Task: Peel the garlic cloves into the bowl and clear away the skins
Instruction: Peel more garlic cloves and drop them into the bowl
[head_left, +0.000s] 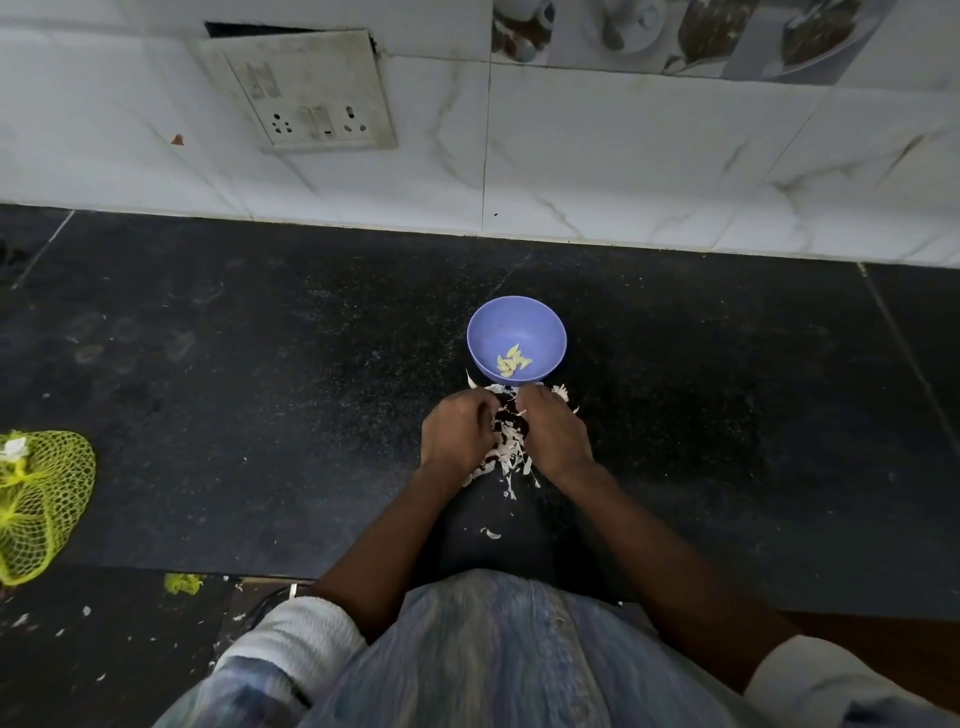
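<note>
Papery garlic skins are piling between the curled left hand and right hand, whose hold I cannot tell, risking flakes drifting into the blue bowl.

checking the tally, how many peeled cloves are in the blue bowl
About 5, though they overlap, so one may be hidden. All lie in one cluster of peeled cloves at the bottom of the blue bowl, on the side nearest the hands.
</note>
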